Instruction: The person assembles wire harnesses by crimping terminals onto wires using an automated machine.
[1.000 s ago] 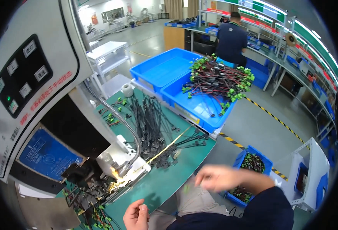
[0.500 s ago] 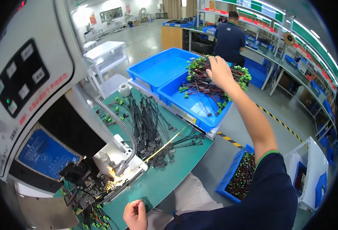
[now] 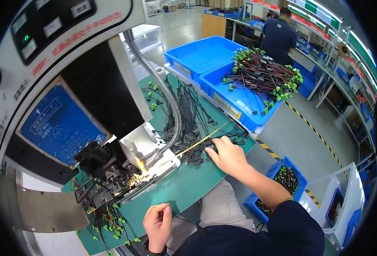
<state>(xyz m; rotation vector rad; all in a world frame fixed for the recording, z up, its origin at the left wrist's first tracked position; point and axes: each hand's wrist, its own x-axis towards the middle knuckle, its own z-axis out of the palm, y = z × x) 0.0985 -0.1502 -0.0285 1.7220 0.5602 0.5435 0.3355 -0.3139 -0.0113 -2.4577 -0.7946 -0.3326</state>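
My right hand is over the green table at the near side of a heap of black cables with black connectors. Its thumb and forefinger are apart, close to the connector ends, and no held thing shows. A thin yellow metal strip crosses the heap beside the fingertips and runs into the lit press machine. Low in front of my body, my left hand is loosely closed, thumb against the curled forefinger, with nothing showing in it. Wires with green connectors hang at the machine's near side.
Two blue bins stand beyond the table; the nearer bears a pile of red and black wires with green connectors. More blue bins sit low at my right. A bendy metal conduit arches beside the machine. Another person sits farther off.
My right hand has come back from the wire pile in the blue bin to the black connectors on the table. My left hand stays closed near my body. The view has shifted.
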